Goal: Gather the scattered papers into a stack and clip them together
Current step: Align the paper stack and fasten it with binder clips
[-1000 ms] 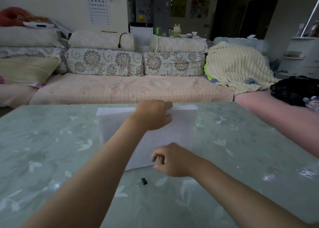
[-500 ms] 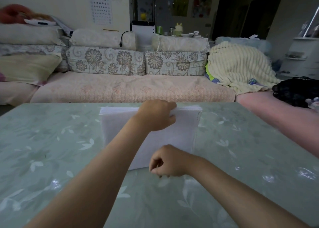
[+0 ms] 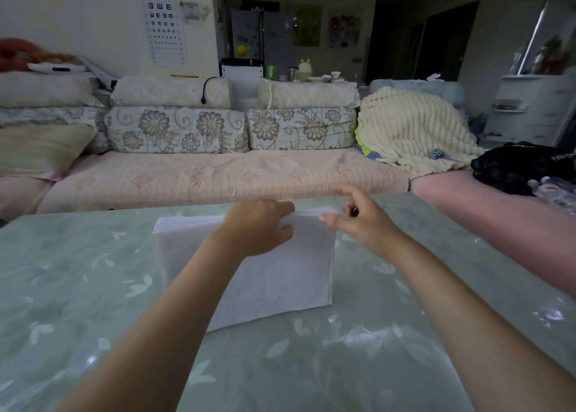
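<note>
Stack of papers (image 3: 280, 274) in the middle of the green tabletop (image 3: 93, 302). Stands up on its bottom edge, flat white side facing this way, all the top edges lined up.

Left hand (image 3: 258, 226) on top of the stack, near the middle of the top edge. Grips the sheets, with fingers curled over the far side and thumb on the near side, squeezing them together.

Right hand (image 3: 361, 227) at the top right corner of the stack, touching it. Pinches a small dark clip (image 3: 353, 211) between thumb and fingers, right beside that corner, with the pointing finger lifted up and blurry. Too blurry to tell whether the clip is already on the sheets or only next to them.

Two bare arms reaching in from the near side of the stack, the left one crossing in front of its white face, the right one coming in just past its right edge.

Behind the stack, past the far edge of the tabletop, a long pink sofa (image 3: 218, 174) with flowery cushions (image 3: 177, 129) along its back. Behind the stack and to the right, a fluffy cream blanket (image 3: 411, 128) heaped on the sofa, and a black bundle (image 3: 511, 168) further right still. High up behind the stack and to the left, an eye chart (image 3: 162, 18) on the wall.
</note>
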### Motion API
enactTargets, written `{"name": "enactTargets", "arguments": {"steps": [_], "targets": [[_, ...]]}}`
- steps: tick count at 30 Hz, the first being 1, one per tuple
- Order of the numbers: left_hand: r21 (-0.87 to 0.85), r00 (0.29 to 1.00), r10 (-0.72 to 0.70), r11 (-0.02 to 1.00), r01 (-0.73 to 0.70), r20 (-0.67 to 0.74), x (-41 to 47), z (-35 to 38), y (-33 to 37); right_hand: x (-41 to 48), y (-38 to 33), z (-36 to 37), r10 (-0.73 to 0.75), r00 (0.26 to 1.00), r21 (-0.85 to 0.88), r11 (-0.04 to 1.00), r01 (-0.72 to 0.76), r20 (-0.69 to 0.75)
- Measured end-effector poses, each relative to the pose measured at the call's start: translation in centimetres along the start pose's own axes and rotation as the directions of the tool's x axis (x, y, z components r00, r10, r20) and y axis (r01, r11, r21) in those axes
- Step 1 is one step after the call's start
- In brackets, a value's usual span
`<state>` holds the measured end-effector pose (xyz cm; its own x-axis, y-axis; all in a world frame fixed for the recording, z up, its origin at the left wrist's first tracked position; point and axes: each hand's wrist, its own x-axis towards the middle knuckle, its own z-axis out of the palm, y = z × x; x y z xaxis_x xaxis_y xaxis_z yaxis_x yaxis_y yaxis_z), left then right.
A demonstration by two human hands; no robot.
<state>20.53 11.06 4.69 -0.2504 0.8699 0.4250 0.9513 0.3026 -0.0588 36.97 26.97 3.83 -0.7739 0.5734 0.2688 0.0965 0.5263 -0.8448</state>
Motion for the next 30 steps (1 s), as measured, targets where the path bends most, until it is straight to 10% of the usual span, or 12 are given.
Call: {"name": "enactTargets", "arguments": {"steps": [15, 21, 25, 30], "targets": [[-0.023, 0.996, -0.009, 1.000, 0.007, -0.084, 2.8, 0.9, 4.0, 2.2, 2.2, 1.2, -0.083, 0.996, 0.045, 0.996, 0.081, 0.039], [0.011, 0.990, 0.021, 1.000, -0.020, -0.139, 2.8, 1.8, 3.8, 3.0, 1.2, 0.0, 0.155, 0.985, 0.192, 0.967, -0.165, 0.070], [-0.019, 0.992, 0.021, 1.000, -0.024, -0.125, 2.8, 1.9, 3.7, 2.9, 1.0, -1.8, 0.017, 1.000, -0.012, 1.000, -0.016, 0.004], [-0.034, 0.992, -0.005, 0.999, 0.000, -0.128, 2.9, 1.8, 3.7, 2.9, 0.0, -1.2, -0.100, 0.982, 0.164, 0.978, 0.126, -0.158]]}}
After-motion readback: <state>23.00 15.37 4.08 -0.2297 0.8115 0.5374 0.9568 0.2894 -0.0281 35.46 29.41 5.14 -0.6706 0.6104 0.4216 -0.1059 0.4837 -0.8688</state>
